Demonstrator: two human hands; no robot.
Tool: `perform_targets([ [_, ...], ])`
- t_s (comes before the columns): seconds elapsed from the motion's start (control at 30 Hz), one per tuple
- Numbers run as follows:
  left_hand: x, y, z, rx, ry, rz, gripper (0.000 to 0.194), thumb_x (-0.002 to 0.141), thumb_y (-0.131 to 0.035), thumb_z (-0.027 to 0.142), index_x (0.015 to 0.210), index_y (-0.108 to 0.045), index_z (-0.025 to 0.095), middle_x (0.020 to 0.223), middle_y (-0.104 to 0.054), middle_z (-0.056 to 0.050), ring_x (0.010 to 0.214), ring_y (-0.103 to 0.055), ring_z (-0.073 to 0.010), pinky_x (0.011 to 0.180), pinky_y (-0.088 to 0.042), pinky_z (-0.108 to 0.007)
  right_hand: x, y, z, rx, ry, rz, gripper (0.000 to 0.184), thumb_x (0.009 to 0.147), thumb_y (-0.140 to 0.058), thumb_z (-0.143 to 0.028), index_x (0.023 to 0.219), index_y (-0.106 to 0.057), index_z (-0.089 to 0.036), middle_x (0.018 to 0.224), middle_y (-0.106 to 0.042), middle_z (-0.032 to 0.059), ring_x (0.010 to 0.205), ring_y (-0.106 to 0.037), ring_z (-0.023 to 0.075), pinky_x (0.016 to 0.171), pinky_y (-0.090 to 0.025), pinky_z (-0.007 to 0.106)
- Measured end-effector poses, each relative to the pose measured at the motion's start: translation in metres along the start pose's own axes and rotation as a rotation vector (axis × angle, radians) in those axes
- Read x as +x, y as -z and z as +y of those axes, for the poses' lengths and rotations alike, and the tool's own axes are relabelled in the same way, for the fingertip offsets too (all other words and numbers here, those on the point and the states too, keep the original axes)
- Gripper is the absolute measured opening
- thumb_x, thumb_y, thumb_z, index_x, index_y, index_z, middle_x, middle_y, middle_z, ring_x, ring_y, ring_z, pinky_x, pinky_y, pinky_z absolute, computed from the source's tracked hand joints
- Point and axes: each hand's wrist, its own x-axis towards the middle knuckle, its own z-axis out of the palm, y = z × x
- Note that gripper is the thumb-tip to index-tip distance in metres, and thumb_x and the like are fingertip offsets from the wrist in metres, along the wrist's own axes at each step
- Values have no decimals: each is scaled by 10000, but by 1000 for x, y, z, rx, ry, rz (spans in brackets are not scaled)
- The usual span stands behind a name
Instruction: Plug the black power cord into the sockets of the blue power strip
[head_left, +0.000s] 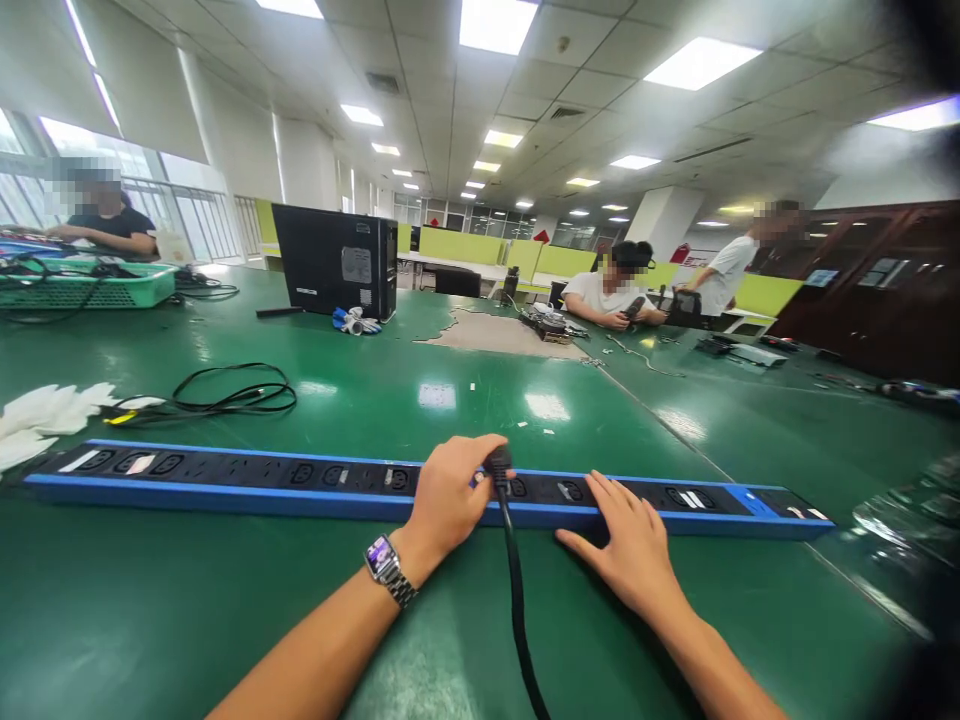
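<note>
A long power strip [232, 497] with blue edges and a black socket face lies across the green table in front of me. My left hand [452, 490], wearing a metal-banded watch [388, 568], pinches a black power plug [498, 462] over the sockets near the strip's middle. Whether the plug's front end sits in a socket is hidden. Its thick black cord [517, 600] runs down toward me. To the right, my right hand [630, 540] straddles the strip, thumb at the front side and fingers across the top toward the far edge.
Behind the strip lie a coiled black cable [232, 390] and white gloves [45, 415]. Farther back stand a black computer case [334, 260] and a green basket [142, 288]. Clear plastic [911, 520] sits at right. Other people are around the table, one handling a dark object.
</note>
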Motion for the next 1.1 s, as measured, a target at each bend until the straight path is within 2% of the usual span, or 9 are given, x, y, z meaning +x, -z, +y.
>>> perform_targets([
  [0.1, 16, -27, 23, 50, 45, -84, 296, 879, -603, 270, 1174, -604, 254, 1025, -718, -38, 935, -644, -214, 824, -484, -337, -5, -3, 19, 21, 65, 34, 698, 778, -589, -533, 1374, -433, -205, 1438, -481, 126, 1348, -394, 311, 1105, -245, 571],
  [0.27, 24, -59, 38, 149, 155, -235, 216, 892, -567, 311, 1092, -616, 248, 954, -725, -50, 896, -668, -230, 759, -494, -325, -6, -4, 10, 63, 54, 55, 643, 793, -601, -456, 1362, -444, -202, 1436, -486, 121, 1345, -399, 302, 1103, -248, 587],
  [0.57, 25, -63, 41, 288, 55, -330, 194, 872, -575, 277, 1056, -577, 216, 971, -721, -61, 924, -665, -232, 855, -480, -366, -2, 6, 3, 213, 20, 49, 602, 796, -613, -477, 1330, -487, -230, 1398, -524, 123, 1323, -428, 317, 1092, -227, 655],
  [0.63, 22, -65, 42, 292, 39, -345, 192, 860, -583, 241, 1049, -574, 210, 1004, -719, -66, 1003, -648, -233, 969, -435, -411, 3, 9, -4, 326, 65, 64, 611, 819, -592, -459, 1366, -442, -230, 1384, -534, 122, 1297, -462, 292, 1081, -306, 606],
  [0.7, 17, -63, 41, 303, 24, -351, 336, 833, -629, 267, 1156, -549, 223, 1109, -701, -80, 1159, -580, -269, 1068, -347, -490, 9, 11, -10, 431, 142, 62, 657, 829, -590, -452, 1408, -386, -220, 1393, -521, 132, 1279, -485, 269, 1053, -395, 525],
  [0.8, 3, -43, 28, 349, -44, -355, 789, 719, -755, 411, 1394, -379, 250, 1394, -535, -124, 1354, -387, -346, 1121, -227, -588, 16, 10, -15, 461, 283, 18, 657, 824, -611, -456, 1406, -402, -236, 1367, -550, 127, 1242, -526, 273, 1026, -434, 497],
  [0.87, -11, -12, 7, 406, -48, -330, 973, 645, -799, 488, 1451, -303, 262, 1490, -424, -131, 1392, -322, -359, 1135, -182, -593, 22, 9, -14, 454, 330, 5, 523, 843, -594, -447, 1320, -509, -252, 1274, -627, 105, 1174, -581, 274, 998, -454, 495],
  [1.0, -44, 73, -53, 587, 194, -239, 953, 615, -800, 543, 1421, -387, 246, 1452, -476, -141, 1364, -360, -378, 1119, -172, -604, 38, 21, -20, 558, 229, 122, 320, 880, -544, -445, 1104, -638, -236, 1036, -715, 77, 945, -674, 235, 845, -536, 393],
  [1.1, -64, 115, -88, 608, 303, -237, 769, 663, -744, 581, 1312, -523, 233, 1338, -589, -126, 1267, -484, -340, 1096, -251, -556, 53, 35, -59, 624, 148, 286, 347, 873, -553, -457, 1124, -628, -229, 987, -719, 68, 864, -682, 219, 799, -537, 349],
])
